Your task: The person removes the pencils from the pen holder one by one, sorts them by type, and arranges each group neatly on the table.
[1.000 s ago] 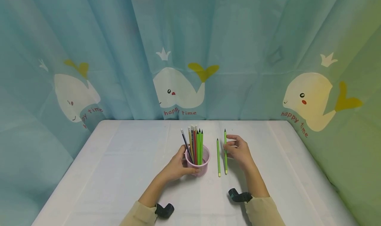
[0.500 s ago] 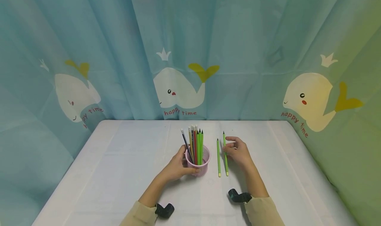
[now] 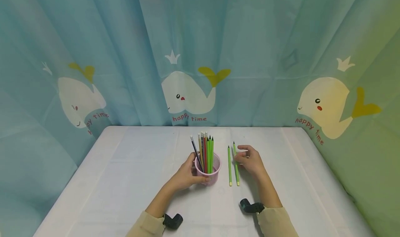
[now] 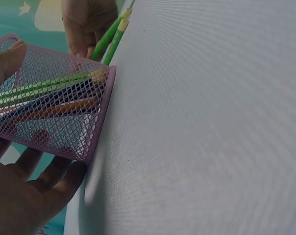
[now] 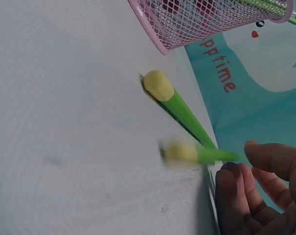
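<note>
My left hand [image 3: 186, 174] grips a pink mesh pencil cup [image 3: 210, 178] around its side, thumb at the front. Several pencils stand in the cup: green ones [image 3: 210, 157] with dark points up, and striped, red and dark ones with eraser ends up. My right hand [image 3: 251, 160] pinches a green pencil [image 3: 236, 172] at about its middle. That pencil's yellow end [image 5: 181, 152] is blurred in the right wrist view, near the table. Just left of it, a second green pencil [image 3: 229, 167] lies on the table, tip pointing away.
A white cloth-covered table [image 3: 131, 160] spreads under both hands. Behind it hangs a blue curtain [image 3: 250, 39] with whale prints. Black wrist mounts [image 3: 173, 221] sit by both sleeves.
The green pencil in my right hand has shifted toward me and tilted, its dark tip swinging slightly left. My right hand has lowered a little in view. The left hand and cup stay put.
</note>
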Motion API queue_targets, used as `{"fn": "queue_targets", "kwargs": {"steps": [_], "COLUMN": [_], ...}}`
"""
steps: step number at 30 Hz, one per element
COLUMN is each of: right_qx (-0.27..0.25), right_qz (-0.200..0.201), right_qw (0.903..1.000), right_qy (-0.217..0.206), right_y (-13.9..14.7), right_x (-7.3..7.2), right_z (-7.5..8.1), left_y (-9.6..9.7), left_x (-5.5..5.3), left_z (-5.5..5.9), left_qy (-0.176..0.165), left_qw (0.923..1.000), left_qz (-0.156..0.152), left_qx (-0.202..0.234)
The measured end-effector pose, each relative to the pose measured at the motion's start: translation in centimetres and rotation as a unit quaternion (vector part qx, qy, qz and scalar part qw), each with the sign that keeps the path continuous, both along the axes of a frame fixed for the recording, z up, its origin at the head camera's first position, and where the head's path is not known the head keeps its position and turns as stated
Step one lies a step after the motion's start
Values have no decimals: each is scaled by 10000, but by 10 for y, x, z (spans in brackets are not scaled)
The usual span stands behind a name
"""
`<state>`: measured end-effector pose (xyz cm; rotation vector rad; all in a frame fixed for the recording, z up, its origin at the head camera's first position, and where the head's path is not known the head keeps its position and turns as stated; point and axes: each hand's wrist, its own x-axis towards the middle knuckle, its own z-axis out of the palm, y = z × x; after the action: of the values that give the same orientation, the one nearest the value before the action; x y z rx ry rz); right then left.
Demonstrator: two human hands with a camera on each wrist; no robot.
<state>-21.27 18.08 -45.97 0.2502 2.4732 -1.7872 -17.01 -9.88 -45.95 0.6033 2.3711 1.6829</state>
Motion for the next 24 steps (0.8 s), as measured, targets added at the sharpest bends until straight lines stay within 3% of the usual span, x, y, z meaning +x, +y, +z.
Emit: {"fn": "queue_targets", "kwargs": {"steps": [16, 24], "right_qx": [-13, -586], "right_qz": [187, 1020], "right_qw": [9997, 9912], "right_qy": [157, 607], "right_y": [-3, -11], "right_x": [1, 8], "right_z": [7, 20], "left_y": [-1, -1], "left_x": [-1, 0], "left_z": [1, 0], "left_qy": [-9, -78], "left_qw": [10000, 10000], "left_qz": [-54, -5], "left_qx": [19, 37]}}
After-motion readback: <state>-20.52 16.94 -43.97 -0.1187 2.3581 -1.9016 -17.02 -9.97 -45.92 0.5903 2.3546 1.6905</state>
